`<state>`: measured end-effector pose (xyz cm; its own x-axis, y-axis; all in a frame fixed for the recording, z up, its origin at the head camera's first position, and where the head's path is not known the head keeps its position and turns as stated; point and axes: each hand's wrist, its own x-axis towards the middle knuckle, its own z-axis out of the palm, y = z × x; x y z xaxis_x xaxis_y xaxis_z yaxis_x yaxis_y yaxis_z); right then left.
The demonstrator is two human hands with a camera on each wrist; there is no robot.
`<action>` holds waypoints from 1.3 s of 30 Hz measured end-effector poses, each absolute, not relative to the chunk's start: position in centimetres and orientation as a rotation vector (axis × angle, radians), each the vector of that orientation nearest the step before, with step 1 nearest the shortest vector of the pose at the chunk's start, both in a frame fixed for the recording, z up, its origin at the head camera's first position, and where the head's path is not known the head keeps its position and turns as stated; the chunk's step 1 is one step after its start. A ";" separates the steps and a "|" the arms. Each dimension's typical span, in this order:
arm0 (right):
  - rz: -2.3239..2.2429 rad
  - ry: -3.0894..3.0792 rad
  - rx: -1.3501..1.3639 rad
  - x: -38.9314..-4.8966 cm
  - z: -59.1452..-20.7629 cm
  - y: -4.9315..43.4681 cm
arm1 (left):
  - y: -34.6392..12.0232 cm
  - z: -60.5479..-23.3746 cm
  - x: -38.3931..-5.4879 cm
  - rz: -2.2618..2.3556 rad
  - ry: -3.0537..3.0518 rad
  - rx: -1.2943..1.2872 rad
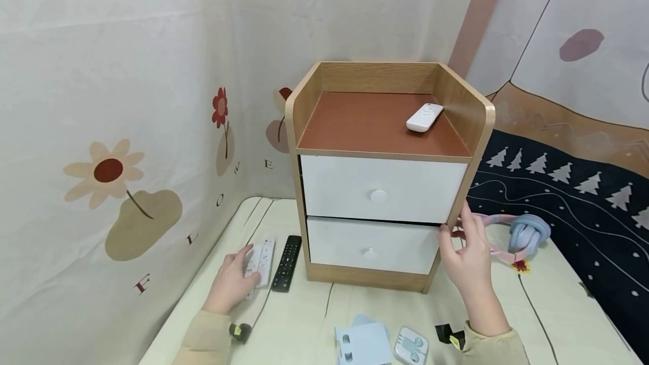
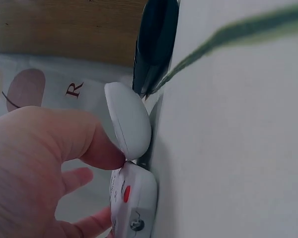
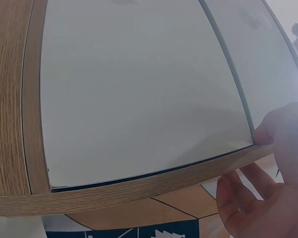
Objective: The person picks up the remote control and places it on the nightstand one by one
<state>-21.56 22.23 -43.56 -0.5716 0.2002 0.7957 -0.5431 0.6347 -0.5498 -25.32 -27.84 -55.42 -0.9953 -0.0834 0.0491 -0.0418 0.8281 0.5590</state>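
Two white remote controls, a left one (image 1: 250, 263) and a right one (image 1: 266, 262), lie side by side on the cloth. My left hand (image 1: 230, 281) pinches the left remote, its thumb (image 2: 107, 151) at the gap between the two. A black remote control (image 1: 286, 263) lies just to their right. My right hand (image 1: 469, 255) holds the right side edge of a small wooden cabinet (image 1: 367, 283), thumb in front and fingers along the outer side. The upper drawer (image 1: 339, 185) and lower drawer (image 1: 339, 244) have white fronts and look closed. Another white remote (image 1: 425, 118) rests on the cabinet's brown top.
Pink and blue headphones (image 1: 528, 234) lie to the right of the cabinet. Near the front edge are a light blue box (image 1: 366, 345) and wired earphones in a clear case (image 1: 411, 346). Printed curtains (image 1: 152, 72) hang at the left and back.
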 end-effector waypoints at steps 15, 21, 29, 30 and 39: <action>1.016 -1.927 0.276 -21.5 -43.5 22.5 | -27.6 -54.9 -25.3 -0.828 -2.992 0.158; 1.015 -1.933 0.272 -21.5 -43.5 22.6 | -27.7 -55.1 -25.4 -0.823 -2.984 0.166; 1.024 -1.939 0.275 -21.4 -43.6 22.6 | -27.5 -55.0 -25.1 -0.873 -2.921 0.258; 1.025 -1.939 0.277 -21.4 -43.6 22.6 | -27.5 -55.0 -25.1 -0.868 -2.914 0.265; 1.026 -1.921 0.305 -21.8 -43.6 22.5 | -27.4 -53.8 -25.0 -0.825 -2.755 0.273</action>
